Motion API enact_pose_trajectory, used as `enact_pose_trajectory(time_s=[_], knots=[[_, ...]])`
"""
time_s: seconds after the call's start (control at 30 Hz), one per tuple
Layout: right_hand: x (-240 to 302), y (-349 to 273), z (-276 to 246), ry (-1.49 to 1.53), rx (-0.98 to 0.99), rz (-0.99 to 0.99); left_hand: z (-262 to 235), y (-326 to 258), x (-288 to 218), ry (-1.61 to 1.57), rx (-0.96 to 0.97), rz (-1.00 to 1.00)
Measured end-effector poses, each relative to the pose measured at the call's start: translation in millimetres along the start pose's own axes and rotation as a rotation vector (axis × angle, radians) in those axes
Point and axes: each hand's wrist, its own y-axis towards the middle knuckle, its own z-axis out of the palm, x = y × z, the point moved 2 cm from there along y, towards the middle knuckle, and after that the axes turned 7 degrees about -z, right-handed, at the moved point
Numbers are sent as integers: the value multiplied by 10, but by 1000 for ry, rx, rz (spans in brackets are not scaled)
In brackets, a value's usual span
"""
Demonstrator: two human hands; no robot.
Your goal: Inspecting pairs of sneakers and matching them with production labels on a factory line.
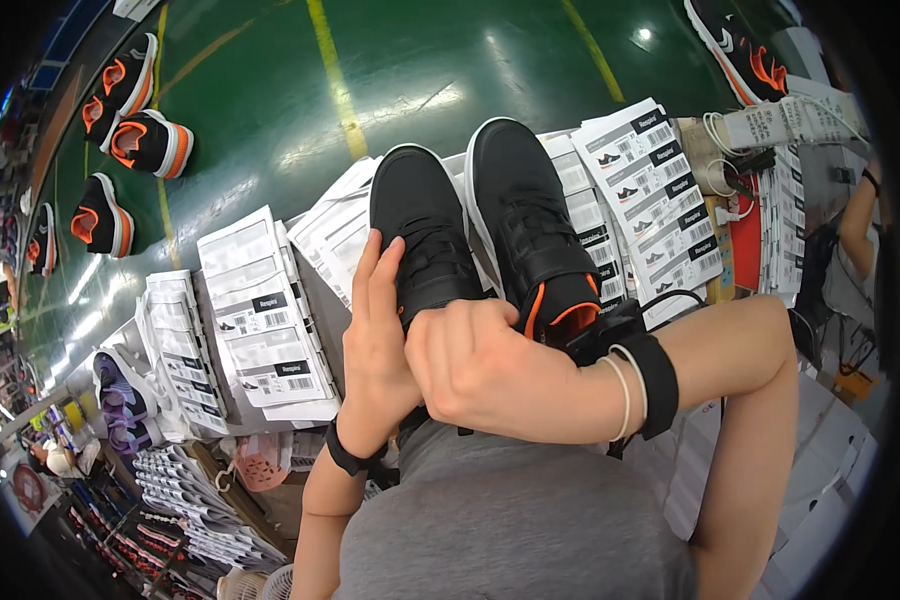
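Note:
A pair of black shoes lies side by side in front of me, toes pointing away. My left hand (375, 335) rests along the outer side of the left shoe (420, 215), its fingers stretched out and two fingertips against the upper. Over that shoe's opening, my right hand (470, 365) is closed, knuckles up. What its fingers hold, if anything, is hidden beneath it. The right shoe (530, 215) stands untouched, with a strap across its top, an orange lining and a white sole edge.
Stacks of printed label sheets (265, 320) flank the shoes, with more sheets (655, 200) on the right. Beyond is a green surface (260, 90) with yellow lines. Black-and-orange shoes (150, 145) stand far left, another shoe (740, 60) far right. Another person's arm (857, 225) shows at right.

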Motion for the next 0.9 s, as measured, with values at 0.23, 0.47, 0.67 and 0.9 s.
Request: enact_pose_trajectory(time_s=[0.23, 0.47, 0.67, 0.9], knots=[[-167, -293, -187, 422, 31, 219, 56, -48, 231, -31, 18, -154], [-398, -1104, 122, 999, -252, 888, 18, 7, 166, -32, 121, -151], [-287, -906, 388, 1025, -259, 962, -101, 136, -54, 67, 152, -118], [-584, -1016, 17, 1327, -614, 1111, -400, 299, -533, -58, 185, -151]])
